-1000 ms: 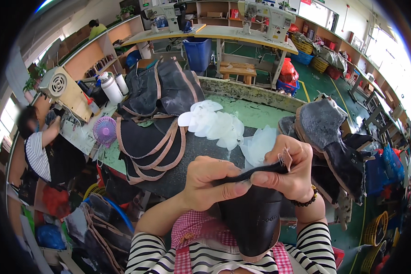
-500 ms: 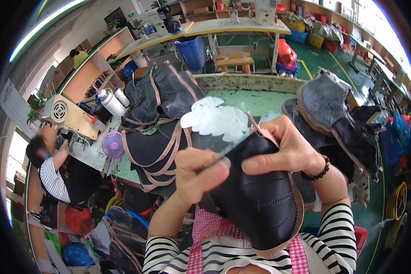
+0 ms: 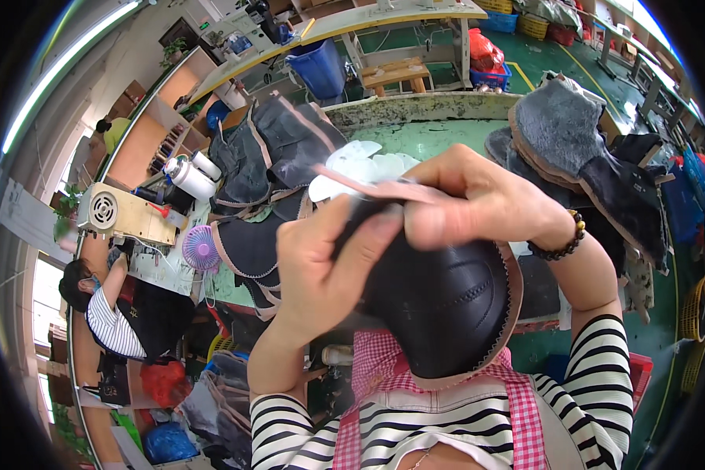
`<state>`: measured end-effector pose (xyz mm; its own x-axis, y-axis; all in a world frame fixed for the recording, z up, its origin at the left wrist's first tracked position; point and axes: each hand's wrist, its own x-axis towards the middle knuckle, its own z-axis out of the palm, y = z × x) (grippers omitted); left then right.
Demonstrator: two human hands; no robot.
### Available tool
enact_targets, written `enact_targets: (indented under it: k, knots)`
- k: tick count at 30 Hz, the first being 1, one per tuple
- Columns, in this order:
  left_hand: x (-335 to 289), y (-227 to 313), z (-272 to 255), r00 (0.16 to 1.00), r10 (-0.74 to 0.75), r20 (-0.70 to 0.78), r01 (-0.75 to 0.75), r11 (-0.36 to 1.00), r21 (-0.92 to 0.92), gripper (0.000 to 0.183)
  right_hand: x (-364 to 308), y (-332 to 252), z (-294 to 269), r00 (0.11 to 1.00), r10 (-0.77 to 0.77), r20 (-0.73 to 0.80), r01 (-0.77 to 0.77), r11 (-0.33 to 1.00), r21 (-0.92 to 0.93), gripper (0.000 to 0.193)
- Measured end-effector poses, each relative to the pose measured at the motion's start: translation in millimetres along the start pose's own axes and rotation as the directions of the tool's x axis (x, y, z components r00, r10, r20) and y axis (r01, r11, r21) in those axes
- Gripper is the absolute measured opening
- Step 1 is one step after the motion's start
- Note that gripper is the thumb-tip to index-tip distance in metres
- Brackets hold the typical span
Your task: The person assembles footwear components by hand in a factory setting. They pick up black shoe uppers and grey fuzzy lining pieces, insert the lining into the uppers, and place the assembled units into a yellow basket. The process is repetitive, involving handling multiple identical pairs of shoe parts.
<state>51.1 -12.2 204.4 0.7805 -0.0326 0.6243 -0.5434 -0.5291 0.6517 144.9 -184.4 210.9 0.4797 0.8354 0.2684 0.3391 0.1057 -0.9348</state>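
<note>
Green worktable (image 3: 439,135) lies beyond the black piece (image 3: 431,305), wooden stool (image 3: 392,72) farther back.

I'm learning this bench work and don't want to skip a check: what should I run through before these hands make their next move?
1. Left hand on the black piece: ok, thumb pressed near its upper edge.
2. Right hand at the same edge: ok, thumb and fingers closed there.
3. Pinkish strip lying flat along that edge: cannot tell, fingers cover part of it.
4. A hand free: not ok, both are occupied.
5. Purple fan clear of the hands: ok, it stands off to the left.
6. Underside of the piece: cannot tell, it is hidden.
</note>
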Motion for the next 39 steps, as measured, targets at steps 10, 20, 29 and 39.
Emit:
enact_targets:
  k: [10,20,29,39]
  knots:
    - [4.9,-13.8,-0.5,0.922,-0.296,-0.248,0.237,0.941,-0.242,0.019,-34.5,16.6,-7.4,0.943,0.069,0.326,-0.236,0.829,0.508,0.043]
    - [69.5,-8.9,33.5,0.757,-0.439,-0.484,0.170,0.848,-0.502,0.031,-79.3,30.5,-11.1,0.982,-0.174,-0.072,0.179,0.745,0.643,0.080]
    - [151.0,-23.0,104.1,0.938,0.111,-0.329,-0.326,0.606,-0.726,0.043,-110.7,-19.5,-45.2,0.951,-0.219,-0.217,-0.073,0.524,-0.848,0.078]
    - [-28.4,-229.6,23.9,0.950,-0.133,-0.283,0.241,0.889,0.390,0.054,-205.9,142.9,-169.4,0.780,0.021,-0.626,-0.625,-0.031,-0.780,0.076]
